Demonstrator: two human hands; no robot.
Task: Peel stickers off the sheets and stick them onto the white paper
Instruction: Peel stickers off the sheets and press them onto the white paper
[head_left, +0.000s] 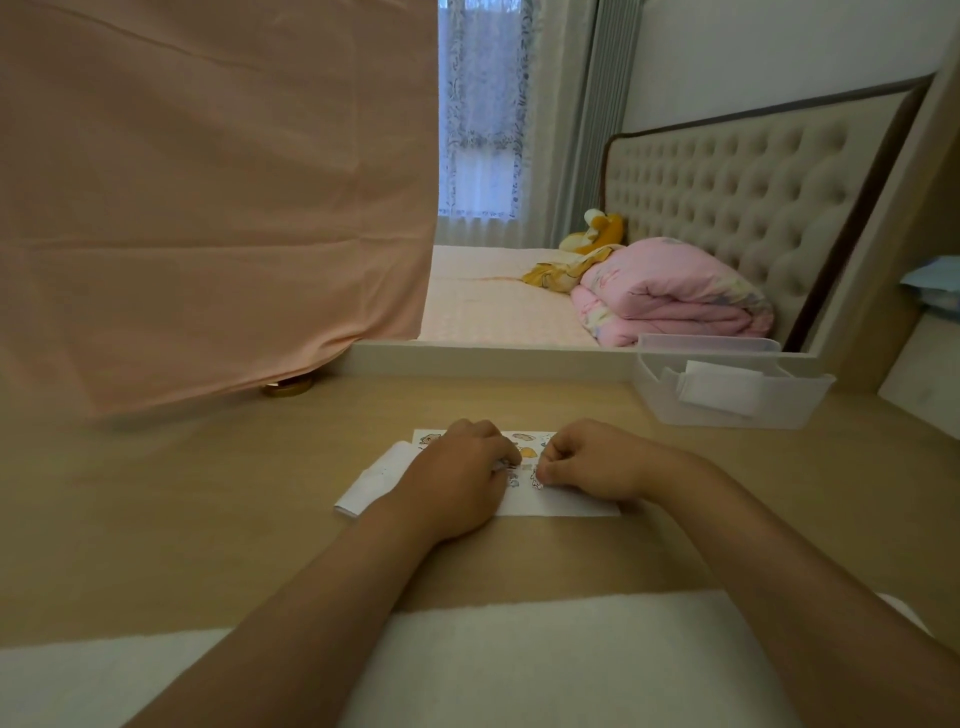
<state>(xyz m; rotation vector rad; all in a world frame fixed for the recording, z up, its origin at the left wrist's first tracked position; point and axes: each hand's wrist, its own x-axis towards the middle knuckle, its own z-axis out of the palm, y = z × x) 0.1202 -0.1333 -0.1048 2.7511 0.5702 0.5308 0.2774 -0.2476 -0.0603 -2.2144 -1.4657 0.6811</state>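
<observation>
Crosswise, the sticker sheet (525, 441) lies long axis left-to-right, left hand (457, 480) and right hand (589, 462) both pinching it.

Both hands meet over a sheet (563, 503) with cartoon stickers, lying flat on the wooden bench (208, 493). The left hand (457, 483) has its fingers curled, tips on the sheet; what they grip is too small to tell. The right hand (592, 462) pinches thumb and forefinger on a small sticker (538, 484). A folded white paper (371, 480) lies at nine o'clock, partly under the left hand. At two o'clock stands a clear plastic bin (727, 417). A pink cloth (208, 208) hangs at ten o'clock. At one o'clock, a folded pink quilt (670, 296) lies on the bed (493, 296).
</observation>
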